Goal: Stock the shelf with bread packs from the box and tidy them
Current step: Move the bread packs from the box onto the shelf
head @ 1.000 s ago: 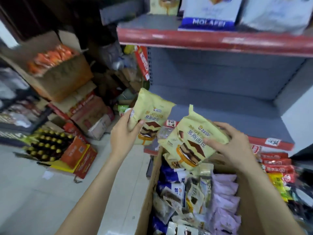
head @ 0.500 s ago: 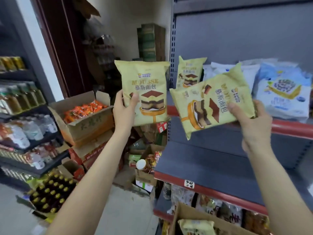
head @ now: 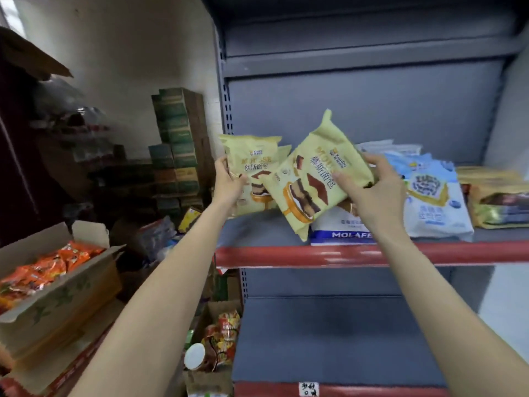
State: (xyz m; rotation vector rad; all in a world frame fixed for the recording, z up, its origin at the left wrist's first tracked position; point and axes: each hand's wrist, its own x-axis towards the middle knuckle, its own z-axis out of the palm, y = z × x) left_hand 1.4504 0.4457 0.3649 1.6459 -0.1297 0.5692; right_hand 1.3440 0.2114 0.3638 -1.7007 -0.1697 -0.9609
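Grey metal shelf with red front edge (head: 357, 255) carries white and blue bagged goods (head: 435, 202) at right. Left hand (head: 229, 186) grips one upright pale yellow mousse bread pack (head: 254, 167) at the shelf's left end. Right hand (head: 372, 196) grips a second, tilted yellow pack (head: 312, 179), overlapping the first.

A pale wall (head: 114, 53) stands far back on the left. Green boxes (head: 177, 144) are piled high against it – a tall stack. Nearer left sits an open cardboard box (head: 57, 299) (orange packets inside). A dark door frame (head: 14, 156) stands far left.
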